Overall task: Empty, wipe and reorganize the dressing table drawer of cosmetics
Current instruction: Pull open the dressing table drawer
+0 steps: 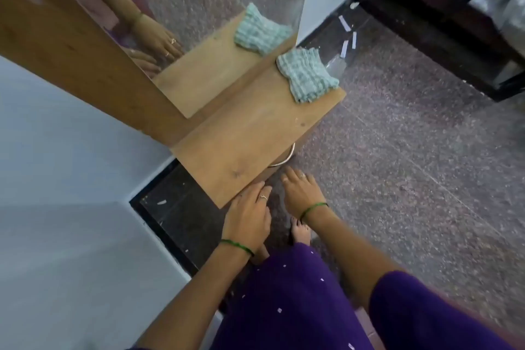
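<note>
A low wooden dressing table [250, 133] stands against a tall mirror [199, 37]. On its far right corner lies a folded pale green checked cloth [306, 74]. A curved metal drawer handle [284, 159] shows under the front edge; the drawer itself is hidden and looks closed. My left hand [250, 213] reaches down at the table's near corner, fingers relaxed and holding nothing. My right hand [301, 190] hangs just in front of the handle, fingers straight and apart from it. No cosmetics are in view.
A speckled grey floor [412, 165] spreads to the right. A dark metal bed frame [454, 37] stands at the top right. A pale blue wall [71, 179] and black skirting [170, 219] run along the left. My bare feet [301, 231] stand right below the table.
</note>
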{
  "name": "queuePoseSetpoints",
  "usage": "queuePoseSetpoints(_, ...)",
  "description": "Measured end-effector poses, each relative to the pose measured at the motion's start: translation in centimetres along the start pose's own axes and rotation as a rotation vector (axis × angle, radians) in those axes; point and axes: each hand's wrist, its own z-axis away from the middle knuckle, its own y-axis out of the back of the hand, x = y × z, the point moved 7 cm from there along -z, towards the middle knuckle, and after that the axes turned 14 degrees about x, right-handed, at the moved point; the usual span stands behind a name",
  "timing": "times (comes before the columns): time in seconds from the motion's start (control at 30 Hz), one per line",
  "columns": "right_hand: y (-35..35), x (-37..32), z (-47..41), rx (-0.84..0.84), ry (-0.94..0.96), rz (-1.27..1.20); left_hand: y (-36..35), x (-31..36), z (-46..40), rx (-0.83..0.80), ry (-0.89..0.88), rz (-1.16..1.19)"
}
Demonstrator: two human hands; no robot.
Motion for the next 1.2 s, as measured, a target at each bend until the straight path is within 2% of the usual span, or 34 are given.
queuePoseSetpoints(0.1, 0.4, 0.3, -3.4, 0.095, 0.019, 0.045, 0.2, -0.3, -1.3, 0.09, -0.044, -0.026)
queuePoseSetpoints(0.27, 2.1, 0.4, -5.7, 0.103, 0.026, 0.078, 2.3, 0.1, -1.8, 0.19, -0.143, -0.025)
queuePoseSetpoints(0.33, -3.6, 0.9, -5.5, -0.031, 0.027, 0.067, -3.1, -1.3, -0.3, 0.154, -0.09, -0.011)
queuePoseSetpoints(0.5, -2.8, 1.2, -4.4, 0.099, -0.08, -0.015, -2.6, -1.1, 0.1, 0.166, -0.14, 0.048)
queuePoseSetpoints(0.6, -3.3, 2.2, -1.8, 0.117, -0.109, -0.033, -2.9, -1.8, 0.0, 0.168, -0.12, 0.047)
queuePoseSetpoints(0.67, -2.8, 2.9, 0.4, 0.193, -0.103, -0.054, -3.3, -1.8, 0.6, 0.162, -0.067, 0.095)
queuePoseSetpoints(0.77, -0.2, 3.6, 3.4, 0.486, -0.074, -0.115, -4.3, -1.2, 1.4, 0.131, 0.016, 0.246)
queuePoseSetpoints(0.83, 1.3, 4.0, 4.8, 0.608, -0.045, -0.176, -4.6, -0.7, 2.0, 0.126, 0.053, 0.298)
queuePoseSetpoints(1.0, 4.5, 6.6, 3.9, 0.649, -0.017, -0.122, -4.6, -0.3, 2.0, 0.126, 0.139, 0.389)
queuePoseSetpoints(1.2, 5.8, 9.2, 1.8, 0.676, 0.162, -0.088, -4.7, 0.4, 1.9, 0.061, 0.034, 0.404)
